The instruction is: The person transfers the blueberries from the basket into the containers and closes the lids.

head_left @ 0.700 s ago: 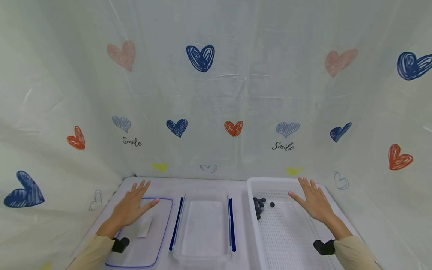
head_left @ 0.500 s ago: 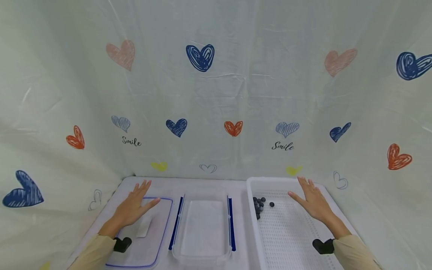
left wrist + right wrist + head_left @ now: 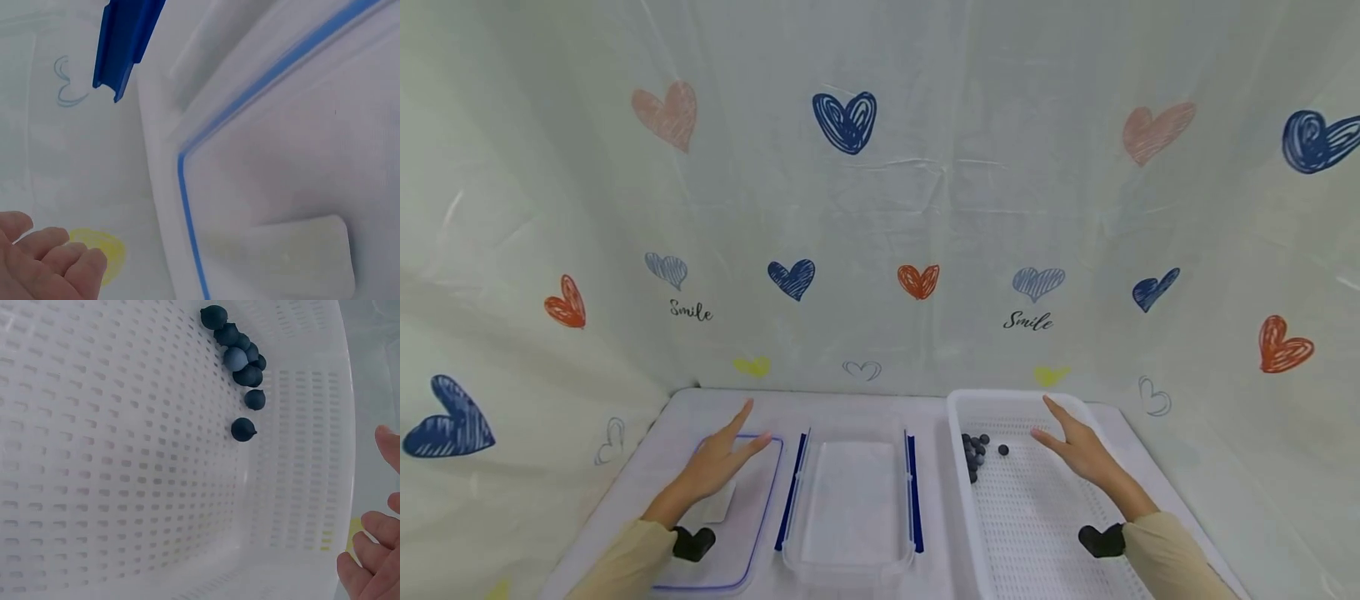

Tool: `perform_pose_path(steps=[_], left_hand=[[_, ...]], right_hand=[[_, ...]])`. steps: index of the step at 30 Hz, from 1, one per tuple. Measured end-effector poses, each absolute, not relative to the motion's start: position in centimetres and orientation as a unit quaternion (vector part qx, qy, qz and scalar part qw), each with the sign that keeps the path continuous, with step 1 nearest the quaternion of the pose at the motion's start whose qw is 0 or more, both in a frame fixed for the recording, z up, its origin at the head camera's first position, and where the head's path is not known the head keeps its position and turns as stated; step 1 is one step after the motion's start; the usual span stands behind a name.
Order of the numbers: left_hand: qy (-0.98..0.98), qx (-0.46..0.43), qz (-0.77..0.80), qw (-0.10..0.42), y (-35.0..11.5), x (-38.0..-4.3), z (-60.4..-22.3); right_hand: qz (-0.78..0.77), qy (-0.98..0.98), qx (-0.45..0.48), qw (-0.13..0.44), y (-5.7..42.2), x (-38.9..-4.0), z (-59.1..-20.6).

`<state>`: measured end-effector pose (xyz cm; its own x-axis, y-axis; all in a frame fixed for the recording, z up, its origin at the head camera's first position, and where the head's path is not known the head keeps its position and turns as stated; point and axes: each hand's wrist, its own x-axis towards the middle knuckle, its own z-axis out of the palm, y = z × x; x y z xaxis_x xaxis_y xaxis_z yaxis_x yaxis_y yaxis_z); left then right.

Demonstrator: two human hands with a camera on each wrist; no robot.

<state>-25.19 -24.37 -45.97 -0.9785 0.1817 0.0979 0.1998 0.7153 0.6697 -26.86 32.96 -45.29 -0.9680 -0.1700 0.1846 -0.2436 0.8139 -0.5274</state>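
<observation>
My left hand point(image 3: 715, 460) hovers with straight fingers over a clear lid point(image 3: 741, 550) that has a blue seal line. On that lid lies a small whitish rectangular piece point(image 3: 300, 256). To the right, my right hand point(image 3: 1081, 450) is held above a white perforated basket point(image 3: 1030, 525), thumb apart from the fingers and nothing in its grasp. Several dark round blueberries point(image 3: 235, 359) cluster along the basket's left side, a single one lying apart. Between the hands stands a clear plastic container point(image 3: 853, 575) without a cover, its blue side clips point(image 3: 914, 500) folded outward.
A white table point(image 3: 936, 467) carries everything. Behind and at both sides hangs a pale curtain point(image 3: 880, 208) printed with hearts and the word Smile. Black wrist mounts point(image 3: 1101, 542) sit at the sleeve cuffs. The basket's raised rim borders the table's right part.
Both hands have moved inward and turned, so they now show more edge-on. The view has tilted slightly. Blueberries, container and lid have stayed put.
</observation>
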Motion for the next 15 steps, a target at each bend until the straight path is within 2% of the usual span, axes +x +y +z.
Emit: perform_pose_path(steps=[15], left_hand=[[-0.865, -0.090, -0.492, -0.027, -20.6, -24.8, -46.6]], right_hand=[[0.335, -0.929, 0.132, 0.087, 31.6, -27.9, -46.5]])
